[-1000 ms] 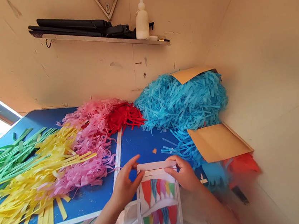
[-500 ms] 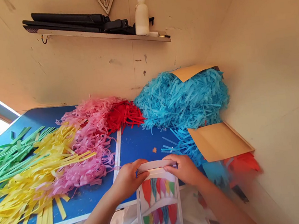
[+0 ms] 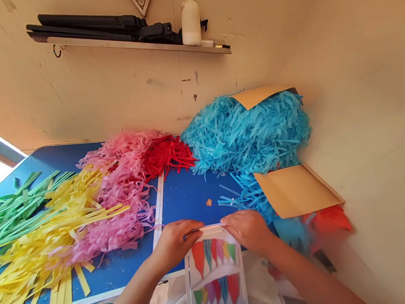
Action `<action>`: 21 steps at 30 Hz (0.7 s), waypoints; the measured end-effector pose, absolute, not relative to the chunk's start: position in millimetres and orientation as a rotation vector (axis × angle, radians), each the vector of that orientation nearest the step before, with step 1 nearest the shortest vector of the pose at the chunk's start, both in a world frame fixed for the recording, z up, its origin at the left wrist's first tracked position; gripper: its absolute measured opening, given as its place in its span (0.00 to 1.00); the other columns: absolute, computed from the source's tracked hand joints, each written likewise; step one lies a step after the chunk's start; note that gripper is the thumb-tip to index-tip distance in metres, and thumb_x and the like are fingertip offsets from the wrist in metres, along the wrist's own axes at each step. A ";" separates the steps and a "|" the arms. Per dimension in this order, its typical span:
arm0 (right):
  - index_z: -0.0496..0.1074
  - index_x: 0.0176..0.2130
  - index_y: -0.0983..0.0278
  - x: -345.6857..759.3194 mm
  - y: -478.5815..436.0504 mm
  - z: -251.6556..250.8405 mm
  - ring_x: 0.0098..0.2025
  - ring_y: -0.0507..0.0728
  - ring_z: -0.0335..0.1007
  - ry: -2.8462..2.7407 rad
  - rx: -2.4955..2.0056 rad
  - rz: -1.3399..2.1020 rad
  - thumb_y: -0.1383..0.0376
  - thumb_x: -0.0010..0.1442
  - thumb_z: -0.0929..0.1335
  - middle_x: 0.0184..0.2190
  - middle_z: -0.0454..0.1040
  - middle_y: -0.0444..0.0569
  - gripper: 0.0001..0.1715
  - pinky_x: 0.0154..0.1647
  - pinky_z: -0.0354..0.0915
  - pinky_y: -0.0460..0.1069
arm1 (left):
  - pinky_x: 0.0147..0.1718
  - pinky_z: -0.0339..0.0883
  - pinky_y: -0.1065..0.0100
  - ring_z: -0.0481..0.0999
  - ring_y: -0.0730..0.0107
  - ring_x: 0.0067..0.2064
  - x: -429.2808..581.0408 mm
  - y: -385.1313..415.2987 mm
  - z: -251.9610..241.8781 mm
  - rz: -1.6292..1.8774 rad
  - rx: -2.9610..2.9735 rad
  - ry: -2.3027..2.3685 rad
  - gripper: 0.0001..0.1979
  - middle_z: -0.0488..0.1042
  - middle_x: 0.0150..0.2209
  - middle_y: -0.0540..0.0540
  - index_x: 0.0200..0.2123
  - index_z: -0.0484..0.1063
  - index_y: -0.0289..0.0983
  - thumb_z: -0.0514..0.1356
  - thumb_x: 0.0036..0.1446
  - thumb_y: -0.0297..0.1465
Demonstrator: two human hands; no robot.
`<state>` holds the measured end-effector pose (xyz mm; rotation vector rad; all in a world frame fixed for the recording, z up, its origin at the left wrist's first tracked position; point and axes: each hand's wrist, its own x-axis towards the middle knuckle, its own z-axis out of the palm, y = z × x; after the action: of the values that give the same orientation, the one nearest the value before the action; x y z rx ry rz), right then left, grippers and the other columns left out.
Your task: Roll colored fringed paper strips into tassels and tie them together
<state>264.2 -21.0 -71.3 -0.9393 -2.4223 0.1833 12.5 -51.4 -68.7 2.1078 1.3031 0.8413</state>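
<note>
A flat white package [image 3: 216, 279] stands at the bottom middle, its front showing two rows of coloured pennants. Whether these are printed or real I cannot tell. My left hand [image 3: 176, 243] pinches the package's top left corner between thumb and fingers. At the top right corner, my right hand [image 3: 248, 229] has its fingers closed over the edge, the thumb partly hidden. The top edge runs almost straight between both hands, its flap folded down. The package's lower end is cut off by the frame.
On the blue table [image 3: 189, 197] lie green [image 3: 15, 212], yellow [image 3: 34, 249], pink [image 3: 125, 180] and red [image 3: 166, 156] paper strips. Blue strips [image 3: 247, 132] are heaped at the back right, near a brown envelope [image 3: 298, 190]. Above, a shelf [image 3: 102, 40] holds a white bottle [image 3: 190, 19].
The raised, bowed flap at the package's top has been folded down between my hands. The fingers of my right hand have closed further over the edge.
</note>
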 end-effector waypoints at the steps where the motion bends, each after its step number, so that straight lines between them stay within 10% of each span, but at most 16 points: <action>1: 0.78 0.41 0.62 265.9 -23.4 -73.8 0.35 0.55 0.78 -2.409 -0.850 0.116 0.67 0.68 0.62 0.36 0.82 0.48 0.15 0.36 0.67 0.48 | 0.40 0.74 0.74 0.83 0.69 0.39 10.8 -52.5 -71.7 0.907 2.189 1.255 0.09 0.83 0.40 0.48 0.42 0.78 0.41 0.58 0.62 0.32; 9: 0.77 0.50 0.56 269.6 -45.6 -76.2 0.48 0.60 0.75 -2.100 -0.946 0.731 0.53 0.68 0.63 0.47 0.79 0.51 0.19 0.50 0.70 0.55 | 0.39 0.78 0.69 0.83 0.66 0.40 12.8 -75.5 -78.2 1.212 2.248 1.245 0.11 0.83 0.41 0.42 0.41 0.80 0.41 0.61 0.61 0.39; 14: 0.79 0.48 0.60 267.8 -50.7 -77.1 0.42 0.63 0.77 -1.627 -1.225 1.352 0.45 0.54 0.72 0.43 0.80 0.53 0.29 0.41 0.74 0.54 | 0.41 0.78 0.64 0.83 0.62 0.41 22.8 -91.7 -63.3 1.129 1.869 1.487 0.11 0.83 0.40 0.43 0.40 0.81 0.42 0.64 0.57 0.38; 21: 0.81 0.43 0.57 272.1 -66.4 -61.7 0.47 0.65 0.75 -1.706 -1.256 1.222 0.46 0.54 0.74 0.43 0.80 0.52 0.23 0.50 0.70 0.57 | 0.40 0.78 0.67 0.83 0.63 0.39 19.3 -109.0 -60.3 1.157 1.781 1.538 0.11 0.84 0.38 0.47 0.39 0.82 0.44 0.66 0.53 0.40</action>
<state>272.1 -66.4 -61.7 -1.2565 -1.7062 1.2225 19.3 -109.0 -60.3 1.7807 1.5377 1.1571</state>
